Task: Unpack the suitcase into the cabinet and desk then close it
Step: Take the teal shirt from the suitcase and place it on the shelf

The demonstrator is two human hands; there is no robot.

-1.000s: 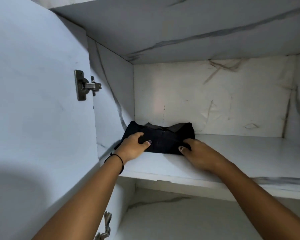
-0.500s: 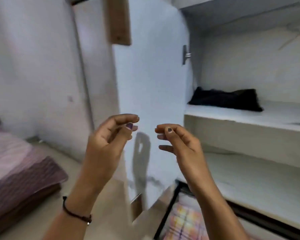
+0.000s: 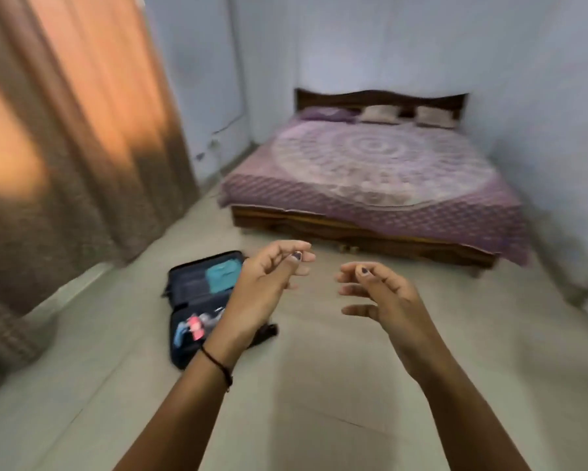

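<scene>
Both hands have come off the dark folded garment they were pressing onto the cabinet shelf a second ago, and the view has swung away from the cabinet, which no longer shows, into the room. Now the left hand (image 3: 268,283) and the right hand (image 3: 384,297) hang in the air side by side, apart from each other, fingers loosely curled with thumb near forefinger, holding and touching nothing. The suitcase (image 3: 197,290) lies open on the floor (image 3: 319,419) below and just left of the left hand, whose wrist hides part of its near half. A teal folded cloth (image 3: 222,273) sits in the half farther from the hands, and small pink and pale items (image 3: 195,326), too blurred to name, lie in the nearer half. Beyond both hands stands the bed (image 3: 370,171); a curtain (image 3: 64,147) hangs well to the left. Judging from this, unpacking is only partly done. The whole picture is smeared, which suggests a fast turn, so a hurried step could land on the open case's edge. A one-handed grab at the teal cloth would likely undo its fold, and scooping the loose small items together could drop some on the way to the desk.
</scene>
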